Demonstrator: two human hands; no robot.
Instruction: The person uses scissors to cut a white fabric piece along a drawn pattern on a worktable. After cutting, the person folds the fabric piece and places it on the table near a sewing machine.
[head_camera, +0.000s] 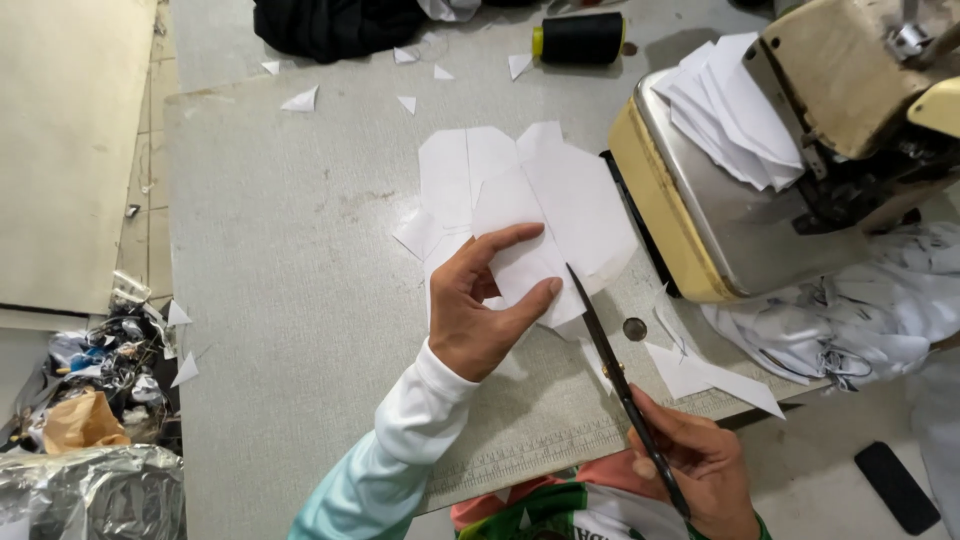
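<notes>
My left hand (478, 315) pinches a white fabric piece (525, 262) between thumb and fingers, lifting it just above the table (290, 300) near the middle of its near edge. My right hand (700, 470) is closed around the handles of one pair of black scissors (615, 370), whose blades point up toward the piece, the tip touching its lower right edge. I judge the step in hand to be trimming that edge; the next cut calls for the piece held taut and the blades kept lined up along the edge, clear of my left thumb. Beneath the held piece lies a loose overlap of cut white pieces (470, 175); I count perhaps three or four, though the layers blur together. One sewing machine (790, 150) stands at the right edge with a stack of white pieces (735, 105) on its bed, too many to count. One spool of black thread (580, 38) lies at the far edge, and about seven small white offcuts (300, 100) are scattered near it.
</notes>
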